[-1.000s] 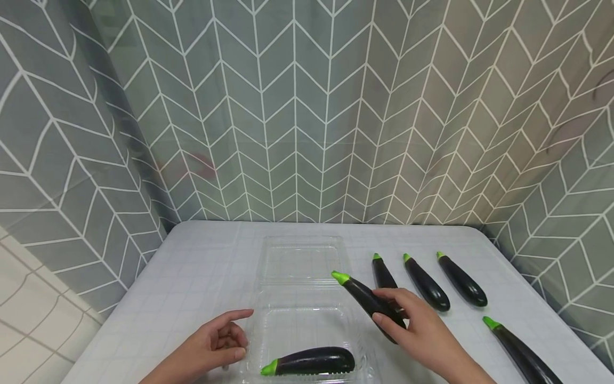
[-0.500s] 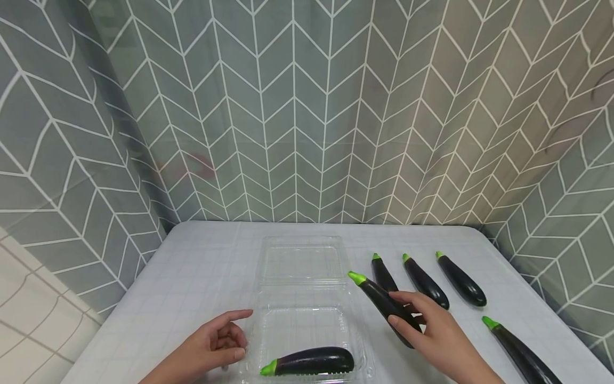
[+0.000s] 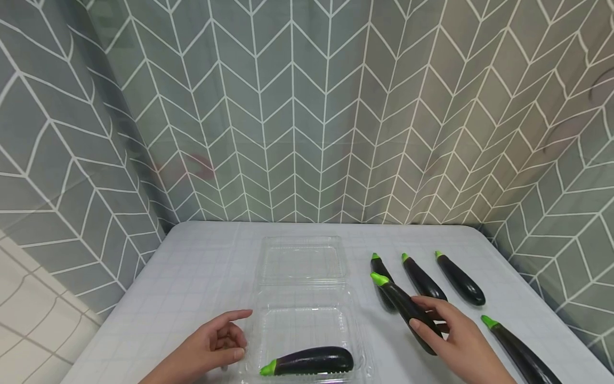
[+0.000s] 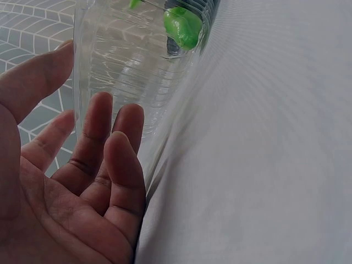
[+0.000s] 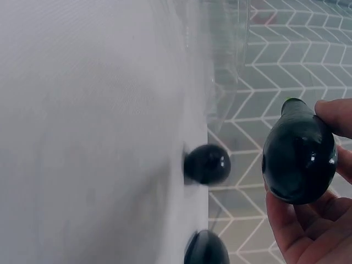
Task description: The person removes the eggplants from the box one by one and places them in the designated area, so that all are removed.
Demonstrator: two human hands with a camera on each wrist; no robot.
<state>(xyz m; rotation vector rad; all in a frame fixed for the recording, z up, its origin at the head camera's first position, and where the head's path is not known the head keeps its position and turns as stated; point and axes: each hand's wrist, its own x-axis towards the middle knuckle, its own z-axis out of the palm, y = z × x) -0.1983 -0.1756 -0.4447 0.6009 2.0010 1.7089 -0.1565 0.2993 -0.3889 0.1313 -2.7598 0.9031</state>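
Note:
My right hand [image 3: 453,332] grips an eggplant [image 3: 408,306] with a bright green stem, held above the table right of the clear plastic clamshell box [image 3: 307,320]. In the right wrist view its rounded dark end [image 5: 300,159] faces the camera, between thumb and fingers. Another eggplant [image 3: 314,360] lies crosswise in the near part of the box, stem to the left. My left hand [image 3: 213,344] is at the box's left side, fingers loosely bent and holding nothing. In the left wrist view the palm shows beside the clear wall [image 4: 132,66], with a green stem [image 4: 182,27] inside.
Behind the held eggplant lies one eggplant [image 3: 377,265], partly covered by it. Two more, a middle eggplant [image 3: 422,277] and a far-right eggplant [image 3: 460,280], lie beside it. One eggplant [image 3: 520,349] rests at the near right. The box's lid [image 3: 302,261] lies folded back.
My right hand has moved to the right with the eggplant, away from the box and closer to the eggplants lying at the right. The left hand has stayed in place.

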